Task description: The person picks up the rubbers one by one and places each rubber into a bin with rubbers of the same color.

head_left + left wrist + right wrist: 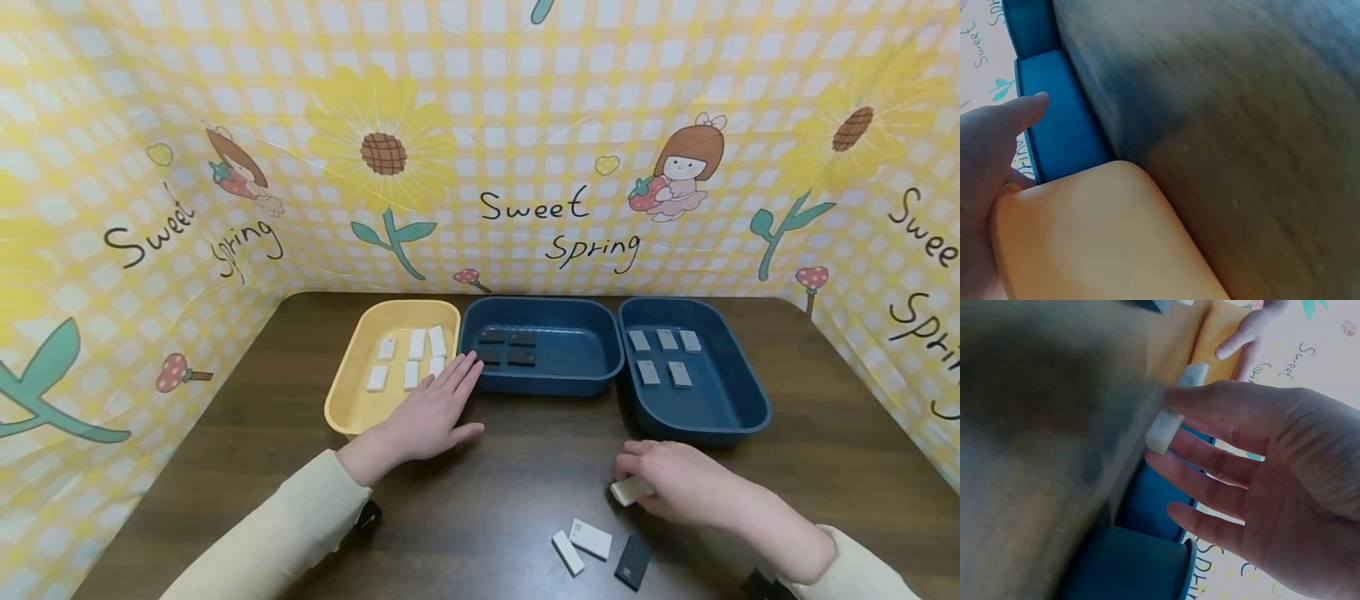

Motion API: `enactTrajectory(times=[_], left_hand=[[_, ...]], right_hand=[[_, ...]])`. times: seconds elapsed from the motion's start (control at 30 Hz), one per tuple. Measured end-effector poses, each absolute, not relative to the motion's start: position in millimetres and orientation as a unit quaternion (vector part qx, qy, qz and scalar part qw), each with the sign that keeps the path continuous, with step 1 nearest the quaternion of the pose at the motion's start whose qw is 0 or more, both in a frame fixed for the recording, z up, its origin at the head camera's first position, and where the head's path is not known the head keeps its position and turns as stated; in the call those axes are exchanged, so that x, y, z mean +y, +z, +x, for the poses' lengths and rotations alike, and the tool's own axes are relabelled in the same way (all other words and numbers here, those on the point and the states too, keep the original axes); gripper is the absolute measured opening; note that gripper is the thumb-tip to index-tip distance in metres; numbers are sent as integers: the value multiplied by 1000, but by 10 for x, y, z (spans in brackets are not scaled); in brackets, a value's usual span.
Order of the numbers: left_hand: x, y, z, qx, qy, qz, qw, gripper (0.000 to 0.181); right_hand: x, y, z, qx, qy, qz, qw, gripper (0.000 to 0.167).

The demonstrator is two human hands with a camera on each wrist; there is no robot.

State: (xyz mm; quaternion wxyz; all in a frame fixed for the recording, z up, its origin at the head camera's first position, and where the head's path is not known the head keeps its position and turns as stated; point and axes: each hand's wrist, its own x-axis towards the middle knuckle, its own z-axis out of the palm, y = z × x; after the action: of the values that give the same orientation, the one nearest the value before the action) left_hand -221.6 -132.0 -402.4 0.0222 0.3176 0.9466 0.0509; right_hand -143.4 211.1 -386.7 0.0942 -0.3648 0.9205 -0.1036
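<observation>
My right hand (678, 483) pinches a white eraser-shaped block (1164, 430) between thumb and fingers, just in front of the right blue bin (738, 417). My left hand (431, 412) lies with straight fingers over the right rim of the yellow bin (341, 400), fingertips by the middle blue bin (555, 385). Several white blocks (377, 378) lie in the yellow bin, some partly covered by that hand. Black blocks (522, 357) lie in the middle bin. On the table, near the right hand, are a white block (591, 539), a narrower white block (567, 552) and a black block (633, 562).
The right bin holds several white blocks (679, 374) in two rows. All three bins stand side by side at the back of the brown wooden table (465, 517). A yellow checked cloth (510, 167) hangs behind and on both sides.
</observation>
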Motion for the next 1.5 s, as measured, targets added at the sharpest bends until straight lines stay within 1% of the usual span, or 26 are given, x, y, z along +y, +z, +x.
enactTrajectory(times=[0.1,0.17,0.27,0.33,0.43,0.5,0.6,0.73,0.83,0.9,1.03,1.1,1.27,1.37,1.5], left_hand=[[-1327,-4006,-2218,946,72,316,22,83],[-1359,-3976,-2216,944,89,318,10,80],[-1471,-3898,-2224,939,110,325,-24,74],[-1597,-3833,-2242,938,115,322,-56,70],[-1855,-3731,-2295,946,105,292,-97,67],[-2052,-3680,-2340,957,90,254,-106,67],[-2332,-3635,-2394,976,70,187,-83,69],[-2568,-3632,-2453,991,77,107,-23,70],[-2639,-3672,-2502,993,96,68,14,65],[-2659,-3717,-2535,993,105,54,26,58],[-2662,-3813,-2582,992,119,44,20,43],[-2656,-3857,-2590,991,124,43,15,39],[-2667,-3957,-2591,990,137,34,1,34],[-2669,-3996,-2599,989,145,30,-18,32],[-2641,-3998,-2611,988,150,28,-29,30]], right_hand=[[2078,-3797,-1497,921,-112,-364,78,26],[2053,-3747,-1543,921,-120,-364,66,25],[2003,-3687,-1619,921,-129,-364,53,25],[1951,-3658,-1676,920,-140,-363,54,24],[1841,-3637,-1762,913,-163,-368,63,24],[1750,-3625,-1816,908,-176,-375,68,24],[1597,-3597,-1885,903,-185,-383,65,26],[1393,-3508,-1962,899,-191,-391,54,31],[1231,-3425,-2023,894,-192,-402,42,34],[1105,-3375,-2065,891,-194,-409,34,36],[797,-3332,-2149,885,-201,-418,29,38],[623,-3347,-2178,881,-205,-426,31,38],[141,-3445,-2241,877,-207,-430,46,37],[-151,-3534,-2288,884,-208,-416,46,37],[-471,-3688,-2348,900,-193,-388,40,35]])
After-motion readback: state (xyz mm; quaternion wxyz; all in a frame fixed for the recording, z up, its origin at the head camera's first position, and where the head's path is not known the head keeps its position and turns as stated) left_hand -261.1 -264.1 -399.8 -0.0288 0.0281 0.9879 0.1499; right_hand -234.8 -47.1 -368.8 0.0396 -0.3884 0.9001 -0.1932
